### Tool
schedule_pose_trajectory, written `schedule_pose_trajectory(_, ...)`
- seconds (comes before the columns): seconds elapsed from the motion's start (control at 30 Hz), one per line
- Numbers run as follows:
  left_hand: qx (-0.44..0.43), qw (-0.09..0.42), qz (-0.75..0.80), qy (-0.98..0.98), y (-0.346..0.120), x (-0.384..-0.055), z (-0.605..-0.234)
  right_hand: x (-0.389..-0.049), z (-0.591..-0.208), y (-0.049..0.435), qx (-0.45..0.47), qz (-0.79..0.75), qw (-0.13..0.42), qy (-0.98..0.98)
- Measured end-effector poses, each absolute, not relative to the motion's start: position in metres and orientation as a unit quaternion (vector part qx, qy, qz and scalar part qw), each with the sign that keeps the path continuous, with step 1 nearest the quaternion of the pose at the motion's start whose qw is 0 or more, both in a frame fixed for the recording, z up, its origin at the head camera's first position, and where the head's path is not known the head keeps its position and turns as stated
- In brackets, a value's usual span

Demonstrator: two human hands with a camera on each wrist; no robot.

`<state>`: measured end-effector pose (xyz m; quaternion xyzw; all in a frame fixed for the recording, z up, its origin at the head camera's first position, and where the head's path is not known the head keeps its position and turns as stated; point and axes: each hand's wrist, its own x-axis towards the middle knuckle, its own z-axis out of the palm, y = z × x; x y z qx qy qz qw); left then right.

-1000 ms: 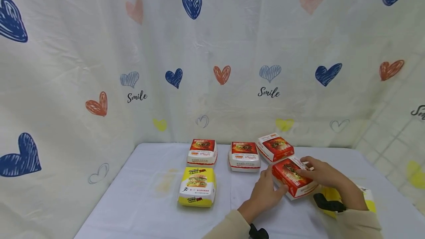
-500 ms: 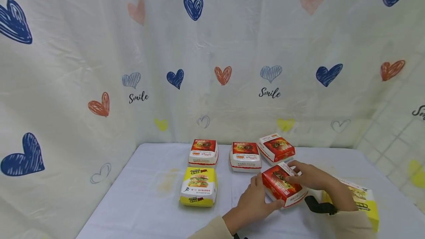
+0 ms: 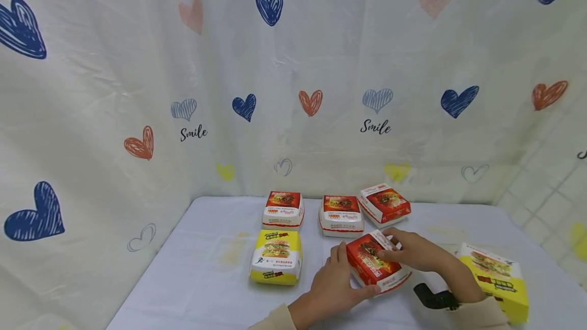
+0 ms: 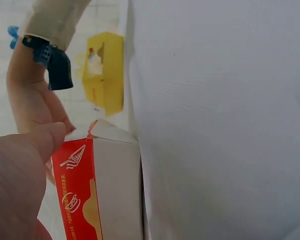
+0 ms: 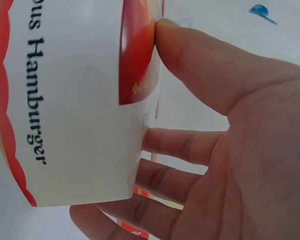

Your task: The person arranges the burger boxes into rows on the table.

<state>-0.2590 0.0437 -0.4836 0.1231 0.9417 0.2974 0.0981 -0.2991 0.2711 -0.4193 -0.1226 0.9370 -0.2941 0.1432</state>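
Observation:
A red-and-white hamburger box [image 3: 372, 258] sits turned at an angle at the front middle of the table, between both hands. My left hand [image 3: 331, 285] holds its left side, with the thumb at the near corner. From the right, my right hand [image 3: 416, 252] grips the box, thumb on the lid and fingers along the far side. In the right wrist view, the box's white side [image 5: 85, 135] carries the printed word "Hamburger", and the thumb [image 5: 190, 55] lies at its top edge. The left wrist view shows a red panel and a plain white side [image 4: 119, 185].
Two red-and-white boxes, one at back left [image 3: 283, 210] and one at back centre [image 3: 341, 216], stand near a tilted red box [image 3: 385, 203]. A yellow burger box [image 3: 276, 257] lies left, another [image 3: 497, 276] beside the right forearm. A heart-print curtain [image 3: 339, 65] hangs behind the table.
Both hands have brought the red hamburger box left and toward the near edge, away from the tilted red box behind. The right forearm now uncovers more of the yellow box.

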Motion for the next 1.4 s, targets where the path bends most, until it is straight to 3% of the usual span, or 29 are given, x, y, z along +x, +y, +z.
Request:
schedule_pose_trajectory(0.3, 0.128, 0.075, 0.309, 0.939, 0.038, -0.26, -0.489, -0.298, -0.422, 0.262, -0.116, -0.288, 0.134, 0.941)
schedule_pose_trajectory(1.4, 0.17, 0.135, 0.324, 0.921, 0.014, -0.265, -0.47, -0.301, -0.425, 0.266, -0.133, -0.299, 0.156, 0.932)
